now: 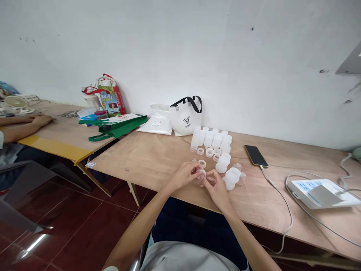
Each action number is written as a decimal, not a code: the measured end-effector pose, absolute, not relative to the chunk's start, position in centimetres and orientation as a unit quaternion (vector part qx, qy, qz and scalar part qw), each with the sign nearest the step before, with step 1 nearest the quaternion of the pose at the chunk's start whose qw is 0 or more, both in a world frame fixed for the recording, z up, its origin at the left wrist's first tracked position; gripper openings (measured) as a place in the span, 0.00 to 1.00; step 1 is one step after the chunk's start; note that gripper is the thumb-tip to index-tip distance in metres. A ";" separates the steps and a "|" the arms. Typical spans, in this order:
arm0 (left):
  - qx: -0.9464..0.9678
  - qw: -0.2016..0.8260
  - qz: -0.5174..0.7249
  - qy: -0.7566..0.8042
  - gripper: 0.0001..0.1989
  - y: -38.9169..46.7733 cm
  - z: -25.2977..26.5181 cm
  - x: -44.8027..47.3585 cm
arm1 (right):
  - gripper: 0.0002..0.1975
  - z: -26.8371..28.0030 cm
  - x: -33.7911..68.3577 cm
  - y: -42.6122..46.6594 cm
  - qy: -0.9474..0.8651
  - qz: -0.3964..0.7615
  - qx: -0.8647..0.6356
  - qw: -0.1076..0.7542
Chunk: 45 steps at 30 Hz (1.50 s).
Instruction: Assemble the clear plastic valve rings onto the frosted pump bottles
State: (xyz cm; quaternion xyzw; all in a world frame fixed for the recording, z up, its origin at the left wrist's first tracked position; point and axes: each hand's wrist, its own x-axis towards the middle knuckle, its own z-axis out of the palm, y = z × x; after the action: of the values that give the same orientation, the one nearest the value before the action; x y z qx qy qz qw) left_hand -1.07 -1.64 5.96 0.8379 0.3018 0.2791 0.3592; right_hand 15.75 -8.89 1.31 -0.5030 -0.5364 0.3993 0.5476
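Note:
Above the table's near edge my left hand point(186, 174) and my right hand point(214, 187) meet, fingers pinched on a small translucent plastic ring point(201, 173). Just beyond the fingers lies a white ring point(202, 163). Several more rings point(209, 152) are grouped farther back. White bottle-shaped plastic pieces point(216, 139) stand in a cluster behind them. Nearer to my right hand are two similar white pieces, one upright point(223, 162) and one tilted point(232, 178). Clear thin plastic pieces point(241, 177) lie beside the tilted one.
A white bag with black handles point(185, 120) and a filled plastic bag point(158, 122) stand against the wall. To the right are a phone point(256, 156) on a cable and a white device point(321, 192). At the left table, a co-worker's hand point(42, 120) rests near a green bag point(118, 128).

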 end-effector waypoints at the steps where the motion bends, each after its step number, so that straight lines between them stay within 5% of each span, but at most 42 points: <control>1: 0.836 0.359 0.281 0.305 0.09 -1.6 5.9 -1.1 | 0.19 1.4 15.7 -8.9 -0.540 0.397 -0.505 0.544; 16: 0.792 0.470 0.277 0.274 0.17 -1.5 6.0 -1.6 | 0.19 1.3 15.7 -8.6 -0.486 0.449 -0.465 0.589; 31: 0.865 0.284 0.250 0.329 0.12 -1.9 5.6 -1.1 | 0.22 1.5 15.6 -9.1 -0.600 0.325 -0.549 0.482; 41: 0.805 0.403 0.296 0.318 0.14 -2.9 6.3 -0.5 | 0.21 1.9 15.8 -8.9 -0.550 0.363 -0.513 0.550; 45: 0.814 0.376 0.287 0.337 0.14 -3.2 6.8 -0.6 | 0.23 2.0 15.8 -9.0 -0.557 0.359 -0.523 0.536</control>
State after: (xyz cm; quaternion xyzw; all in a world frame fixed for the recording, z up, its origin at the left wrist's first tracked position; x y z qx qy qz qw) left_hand -0.61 -3.21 6.79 0.8139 0.3372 0.2874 0.3757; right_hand 15.75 -8.97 1.99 -0.5230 -0.5571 0.3588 0.5362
